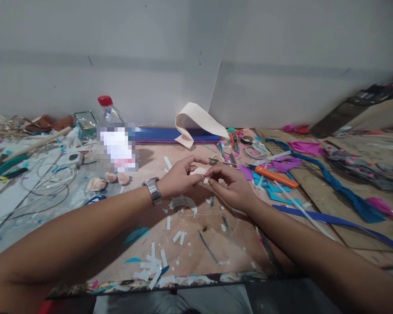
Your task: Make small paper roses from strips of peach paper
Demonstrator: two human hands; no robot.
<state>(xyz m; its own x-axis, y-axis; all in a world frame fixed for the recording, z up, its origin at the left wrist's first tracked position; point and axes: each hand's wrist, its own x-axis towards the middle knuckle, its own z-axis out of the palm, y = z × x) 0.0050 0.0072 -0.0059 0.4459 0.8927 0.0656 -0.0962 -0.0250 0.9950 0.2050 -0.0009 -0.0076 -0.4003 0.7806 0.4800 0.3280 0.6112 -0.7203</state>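
Note:
Between my two hands, above the middle of the table, is a small cream paper piece (200, 171), partly covered by the fingers. My left hand (183, 176), with a metal watch (153, 191) on its wrist, pinches the left side of it. On the other side, the thumb and fingertips of my right hand (231, 185) close on its right end. A long folded cream strip (196, 120) stands behind the hands, against blue sheets (157, 135). Left of the watch lie several peach rolled pieces that look like rosebuds (96, 184).
A red-capped bottle (113, 115) stands at the back left. Green-handled pliers (9, 168) and a white cable (39, 185) lie far left. To the right are an orange cutter knife (275, 176), blue strips (334, 179) and cardboard (330, 218). Paper scraps (153, 264) litter the front edge.

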